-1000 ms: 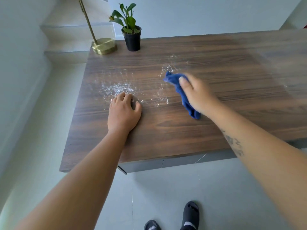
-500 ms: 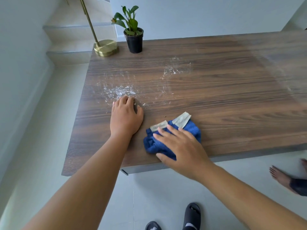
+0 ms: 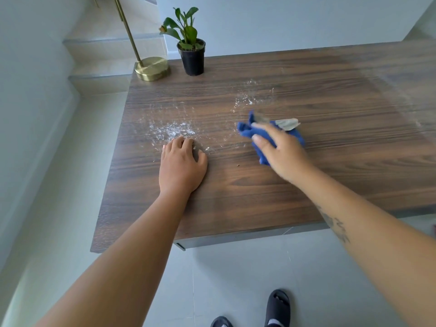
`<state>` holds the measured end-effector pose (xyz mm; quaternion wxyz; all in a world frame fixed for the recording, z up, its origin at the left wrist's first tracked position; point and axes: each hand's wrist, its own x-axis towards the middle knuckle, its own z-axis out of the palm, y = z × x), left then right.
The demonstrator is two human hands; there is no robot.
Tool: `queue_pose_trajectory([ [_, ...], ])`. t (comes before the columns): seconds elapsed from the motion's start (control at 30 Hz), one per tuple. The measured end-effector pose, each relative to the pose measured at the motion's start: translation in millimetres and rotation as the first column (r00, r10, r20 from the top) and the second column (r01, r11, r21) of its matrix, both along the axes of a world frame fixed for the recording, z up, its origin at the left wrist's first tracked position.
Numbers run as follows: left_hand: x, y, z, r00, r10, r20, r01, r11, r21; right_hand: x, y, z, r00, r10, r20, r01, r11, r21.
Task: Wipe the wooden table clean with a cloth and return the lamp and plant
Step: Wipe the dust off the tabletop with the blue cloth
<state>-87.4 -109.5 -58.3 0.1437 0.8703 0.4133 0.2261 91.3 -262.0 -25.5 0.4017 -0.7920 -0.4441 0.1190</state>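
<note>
My right hand (image 3: 283, 152) presses a crumpled blue cloth (image 3: 247, 132) with a white label onto the middle of the dark wooden table (image 3: 330, 128). My left hand (image 3: 180, 167) lies flat on the tabletop, fingers together, at the near edge of a patch of white powder (image 3: 172, 132). A second, thinner patch of powder (image 3: 246, 100) lies just beyond the cloth. A brass lamp base (image 3: 152, 68) with its slanted stem stands at the far left corner. A small green plant in a black pot (image 3: 191, 56) stands right beside it.
Pale steps (image 3: 101, 64) rise behind the table's left corner, and a white wall runs along its far side. The floor is pale tile. My feet in dark slippers (image 3: 277, 308) stand at the table's near edge.
My right hand slid the cloth from the near edge back out to the table's middle, after sweeping it toward me. The left hand stayed put. A bare foot at the right is gone from view.
</note>
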Motion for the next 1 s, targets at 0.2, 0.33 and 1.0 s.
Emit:
queue_pose_trajectory([
  [0.2,0,1,-1,1.000,-0.007,-0.008,0.007,1.000,0.007,-44,-9,-20,0.946,0.226,0.234,-0.152,0.943,-0.296],
  [0.33,0,1,0,1.000,0.002,-0.004,-0.002,1.000,0.001,-96,-55,-10,0.931,0.324,0.170,-0.289,0.936,-0.200],
  [1.0,1,2,-4,1.000,0.010,0.005,-0.010,1.000,0.008,-1,23,-10,0.979,0.135,0.156,-0.095,0.967,-0.238],
])
